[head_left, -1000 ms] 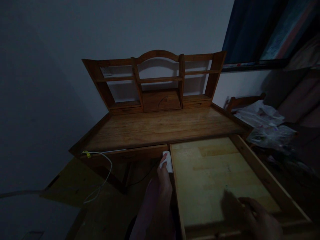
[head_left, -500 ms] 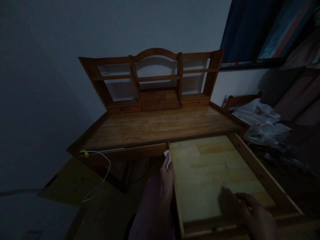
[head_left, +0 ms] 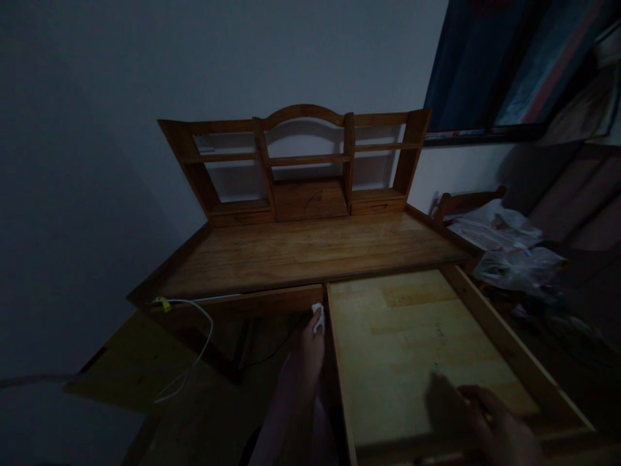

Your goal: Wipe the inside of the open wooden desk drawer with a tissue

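A crumpled white tissue or cloth (head_left: 318, 316) is pinched in the fingers of my left hand (head_left: 312, 346). That hand is beside the left wall of a pulled-out wooden drawer (head_left: 407, 343), just below the desk's front edge. My right hand (head_left: 502, 424) is over the near right part of the drawer, its fingers curled together. Dim light and blur hide what those fingers close on, if anything. A dark shadow falls on the pale drawer bottom left of them.
The wooden desk (head_left: 310, 255) carries a hutch (head_left: 310, 200) with shelves. A white cable (head_left: 211, 330) with a yellow tag (head_left: 163, 303) hangs at the left front. Right of the desk, plastic bags (head_left: 504, 226) lie on a chair (head_left: 468, 200). The wall (head_left: 87, 129) stands behind.
My left hand with the white tissue or cloth has shifted slightly left and down, away from the drawer's side. The right hand has barely moved, and the view has tilted a little.
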The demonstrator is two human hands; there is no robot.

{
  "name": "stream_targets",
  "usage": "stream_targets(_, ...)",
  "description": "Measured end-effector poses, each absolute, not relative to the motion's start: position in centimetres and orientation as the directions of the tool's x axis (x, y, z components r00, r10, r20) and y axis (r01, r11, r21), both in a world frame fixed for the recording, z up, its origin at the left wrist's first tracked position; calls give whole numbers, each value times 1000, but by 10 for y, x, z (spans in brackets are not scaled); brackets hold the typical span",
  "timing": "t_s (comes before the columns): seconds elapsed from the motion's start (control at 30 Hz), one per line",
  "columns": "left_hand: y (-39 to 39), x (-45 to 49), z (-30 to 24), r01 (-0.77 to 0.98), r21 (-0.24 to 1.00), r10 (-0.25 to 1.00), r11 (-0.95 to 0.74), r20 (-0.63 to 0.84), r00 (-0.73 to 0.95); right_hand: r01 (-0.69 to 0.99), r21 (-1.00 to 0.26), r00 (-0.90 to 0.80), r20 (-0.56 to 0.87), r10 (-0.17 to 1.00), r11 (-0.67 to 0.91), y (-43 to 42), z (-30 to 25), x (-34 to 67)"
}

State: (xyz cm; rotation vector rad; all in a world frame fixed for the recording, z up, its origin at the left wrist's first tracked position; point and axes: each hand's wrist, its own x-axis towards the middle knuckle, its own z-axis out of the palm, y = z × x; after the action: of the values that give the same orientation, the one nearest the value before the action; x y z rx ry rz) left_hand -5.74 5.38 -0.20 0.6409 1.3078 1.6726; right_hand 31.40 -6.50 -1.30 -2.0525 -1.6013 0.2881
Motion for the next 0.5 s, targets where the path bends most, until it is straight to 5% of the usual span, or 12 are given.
stream_targets(0.13,58,-32,8,-359,932,934,-43,-90,-345,819,-540,296,113,949,-192,-64,-15,314)
stream_targets(0.5,25,-33,-4,-646,743,886,-172,-170,-431,854,-489,259,104,960,-177,-65,-19,318)
